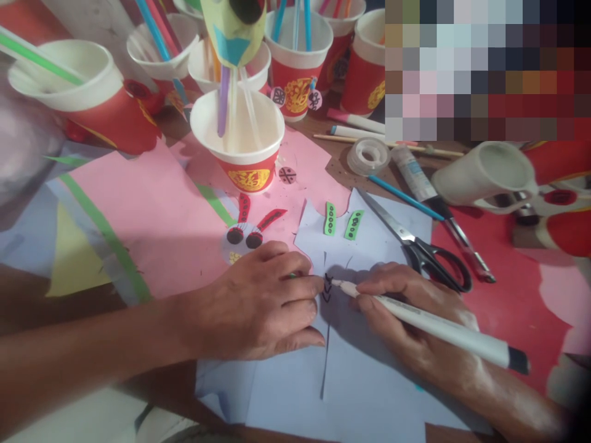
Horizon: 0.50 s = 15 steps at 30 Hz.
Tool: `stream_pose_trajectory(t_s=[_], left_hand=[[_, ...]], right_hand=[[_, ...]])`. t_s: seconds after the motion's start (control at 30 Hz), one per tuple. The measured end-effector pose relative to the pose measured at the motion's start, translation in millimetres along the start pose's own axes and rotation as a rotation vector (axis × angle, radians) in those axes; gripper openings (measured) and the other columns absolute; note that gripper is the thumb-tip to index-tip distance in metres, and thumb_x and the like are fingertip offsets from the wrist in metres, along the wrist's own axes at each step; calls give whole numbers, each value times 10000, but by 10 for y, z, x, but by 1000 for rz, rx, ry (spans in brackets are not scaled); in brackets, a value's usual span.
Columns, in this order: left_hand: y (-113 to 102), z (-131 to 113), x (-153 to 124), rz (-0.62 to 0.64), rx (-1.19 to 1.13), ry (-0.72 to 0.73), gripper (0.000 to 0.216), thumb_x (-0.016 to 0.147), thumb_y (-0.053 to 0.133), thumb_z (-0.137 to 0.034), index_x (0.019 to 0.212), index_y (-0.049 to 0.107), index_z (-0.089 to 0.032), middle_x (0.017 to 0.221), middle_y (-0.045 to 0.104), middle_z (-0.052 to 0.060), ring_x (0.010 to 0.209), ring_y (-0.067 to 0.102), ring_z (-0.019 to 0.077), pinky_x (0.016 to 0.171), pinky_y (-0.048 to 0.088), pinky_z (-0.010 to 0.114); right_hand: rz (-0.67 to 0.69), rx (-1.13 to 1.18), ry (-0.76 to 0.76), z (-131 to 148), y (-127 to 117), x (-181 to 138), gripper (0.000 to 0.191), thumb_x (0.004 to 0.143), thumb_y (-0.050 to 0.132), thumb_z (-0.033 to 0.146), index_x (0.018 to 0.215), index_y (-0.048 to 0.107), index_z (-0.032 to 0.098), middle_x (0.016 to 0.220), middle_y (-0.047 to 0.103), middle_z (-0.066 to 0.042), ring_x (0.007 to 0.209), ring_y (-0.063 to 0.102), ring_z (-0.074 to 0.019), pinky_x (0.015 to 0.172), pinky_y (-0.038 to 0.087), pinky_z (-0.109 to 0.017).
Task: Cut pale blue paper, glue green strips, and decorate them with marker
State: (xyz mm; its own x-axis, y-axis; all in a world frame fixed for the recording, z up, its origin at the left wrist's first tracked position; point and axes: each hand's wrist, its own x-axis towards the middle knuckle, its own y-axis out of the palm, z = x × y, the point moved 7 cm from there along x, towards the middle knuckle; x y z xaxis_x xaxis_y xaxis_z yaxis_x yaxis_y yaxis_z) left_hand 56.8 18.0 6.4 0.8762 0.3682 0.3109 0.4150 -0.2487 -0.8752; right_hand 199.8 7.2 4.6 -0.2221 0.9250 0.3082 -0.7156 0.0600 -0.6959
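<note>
My right hand (406,320) grips a white marker pen (429,326), its tip touching a thin paper strip (327,320) that bears small black marks near the top. My left hand (263,304) lies beside it with the fingers curled and pressed down, pinching the strip's upper part against the pale blue paper sheet (369,381). A sliver of green shows under the left fingers. Two small green pieces with black dots (341,221) lie just beyond the hands.
Black-handled scissors (415,246) lie right of the hands. A tape roll (368,155), a glue tube (413,172) and a tipped white cup (484,172) sit farther back. Several red-and-white paper cups (237,138) with straws crowd the far side. Pink paper (148,215) covers the left.
</note>
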Motion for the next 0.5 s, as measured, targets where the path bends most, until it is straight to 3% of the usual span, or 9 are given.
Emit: stream_pose_trajectory(t_s=[0.3,0.5], left_hand=[[13,10,-9,-13,4,6,239,905,549,-344,778,633,-160,1001,698,37,955,556,214,860,403,378],[14,18,5,-2,-27,-7,251,902,554,-344,750,626,-158,1012,699,29,960,558,213,861,394,374]], right_hand=[[-15,59,42,-25,-37,-13,95,778,576,148,782,563,242,635,624,23,545,612,-110,506,498,-211],[-54,215,271,-227,-61,-79,61,841,591,217,881,582,263,623,663,28,525,643,-125,434,499,-190]])
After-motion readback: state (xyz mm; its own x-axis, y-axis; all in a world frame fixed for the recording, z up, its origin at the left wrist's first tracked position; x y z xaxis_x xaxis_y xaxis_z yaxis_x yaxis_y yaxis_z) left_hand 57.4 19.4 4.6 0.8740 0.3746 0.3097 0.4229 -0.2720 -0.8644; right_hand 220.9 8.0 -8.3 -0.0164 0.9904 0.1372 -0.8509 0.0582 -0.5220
